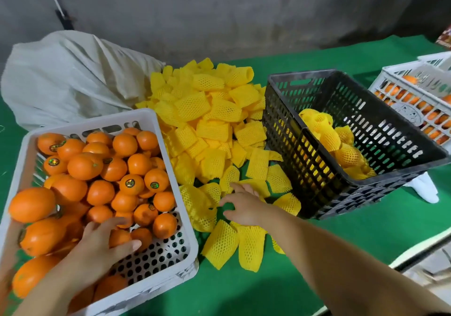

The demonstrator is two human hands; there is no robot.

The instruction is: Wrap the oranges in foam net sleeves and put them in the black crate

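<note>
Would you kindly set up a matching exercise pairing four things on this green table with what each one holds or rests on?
Things:
1. black crate
2. near white crate
3. left hand
4. right hand

States:
A. heaped with bare oranges
B. reaching over loose foam sleeves on the cloth
C. holds a few sleeved oranges
D. resting on an orange in a crate

Pairs: 1-C, 2-A, 3-D, 4-B

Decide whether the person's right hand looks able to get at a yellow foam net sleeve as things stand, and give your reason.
Probably yes. The right hand hovers open just over the yellow foam net sleeves spread loose on the green table, with nothing lying between fingers and sleeves. The black crate stands off to its right, out of the way.
</note>
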